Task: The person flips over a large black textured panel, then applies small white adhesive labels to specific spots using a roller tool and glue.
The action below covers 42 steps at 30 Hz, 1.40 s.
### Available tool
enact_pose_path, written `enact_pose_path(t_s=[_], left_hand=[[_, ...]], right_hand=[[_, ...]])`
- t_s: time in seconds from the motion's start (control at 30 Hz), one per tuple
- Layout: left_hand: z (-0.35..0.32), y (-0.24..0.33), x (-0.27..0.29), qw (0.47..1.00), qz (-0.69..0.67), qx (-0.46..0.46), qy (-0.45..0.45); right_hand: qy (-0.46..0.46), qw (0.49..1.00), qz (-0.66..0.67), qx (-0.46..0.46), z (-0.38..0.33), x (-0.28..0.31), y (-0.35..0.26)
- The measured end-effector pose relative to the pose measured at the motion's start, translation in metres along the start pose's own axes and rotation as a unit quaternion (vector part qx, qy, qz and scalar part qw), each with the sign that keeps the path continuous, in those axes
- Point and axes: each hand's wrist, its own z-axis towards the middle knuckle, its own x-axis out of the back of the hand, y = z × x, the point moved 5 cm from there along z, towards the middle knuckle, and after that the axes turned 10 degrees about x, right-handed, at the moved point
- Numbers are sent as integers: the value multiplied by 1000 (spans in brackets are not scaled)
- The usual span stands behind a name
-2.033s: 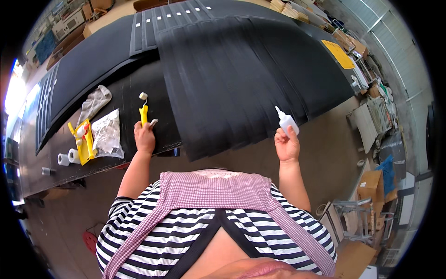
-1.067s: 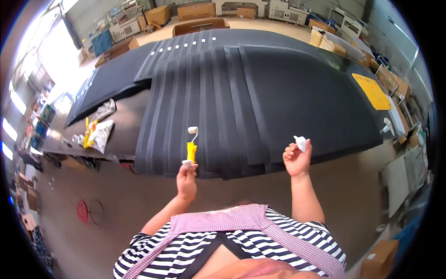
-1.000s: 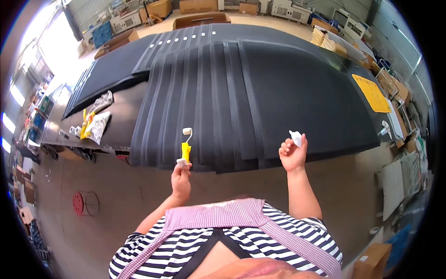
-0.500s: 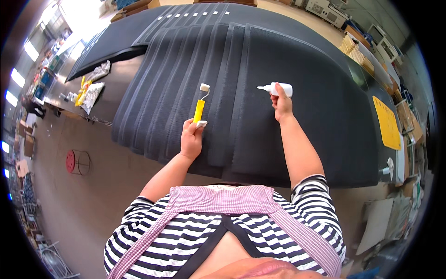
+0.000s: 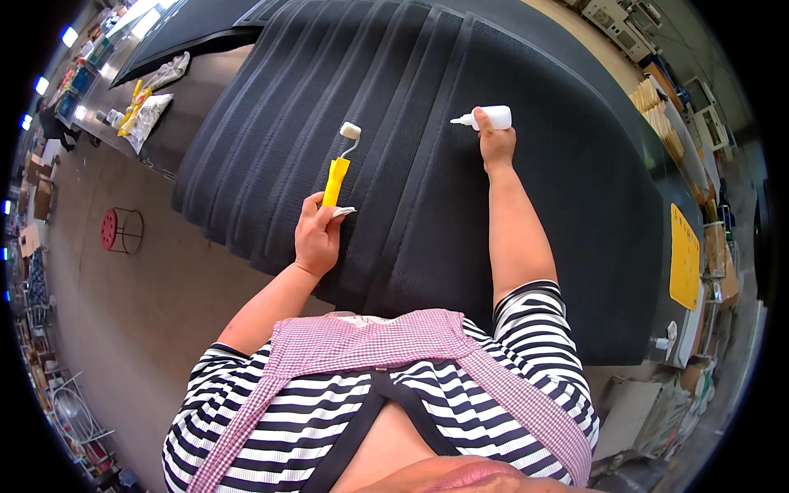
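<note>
Head view: a person in a striped top and checked apron leans over overlapping black ribbed mats [image 5: 427, 164] spread across a long table [image 5: 209, 90]. Left hand [image 5: 316, 234] grips a small paint roller [image 5: 339, 168] by its yellow handle — white roller head pointing to the far side, above the mats. Right hand [image 5: 496, 144], farther out, is closed around a white squeeze bottle [image 5: 486, 118], nozzle aimed left. Plastic bags [image 5: 152, 103] lie far left on the table; a yellow sheet [image 5: 685, 255] sits at right.
</note>
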Motion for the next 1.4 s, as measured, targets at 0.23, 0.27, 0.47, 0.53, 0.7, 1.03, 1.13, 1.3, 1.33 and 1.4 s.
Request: enact_pose_path(t_s=[0.23, 0.27, 0.47, 0.53, 0.7, 1.03, 1.13, 1.3, 1.33, 1.4], left_hand=[[1, 1, 0, 1000, 6, 11, -5], [1, 0, -1, 1000, 1, 23, -12], [0, -2, -1, 1000, 8, -8, -5], [0, -1, -1, 1000, 7, 3, -6], [1, 2, 1, 1000, -1, -15, 0], [0, 1, 0, 1000, -3, 4, -18], [0, 0, 0, 1000, 2, -8, -16], [-1, -2, 0, 1000, -4, -4, -17], [-1, -2, 0, 1000, -5, -4, -18], [-1, -2, 0, 1000, -5, -7, -16]], right_hand=[[9, 999, -37, -16, 5, -1, 11], [7, 999, -36, -14, 5, -2, 10], [6, 999, -50, 2, 2, -2, 13], [8, 998, -57, 6, 2, -2, 12], [1, 997, -68, 19, 1, -2, 10], [19, 995, -95, 29, -1, -1, 8], [20, 995, -90, 31, -2, -2, 8], [10, 996, -88, 17, -4, -1, 4], [6, 996, -89, 14, -4, -1, 5], [-2, 996, -89, 8, -4, 1, 6]])
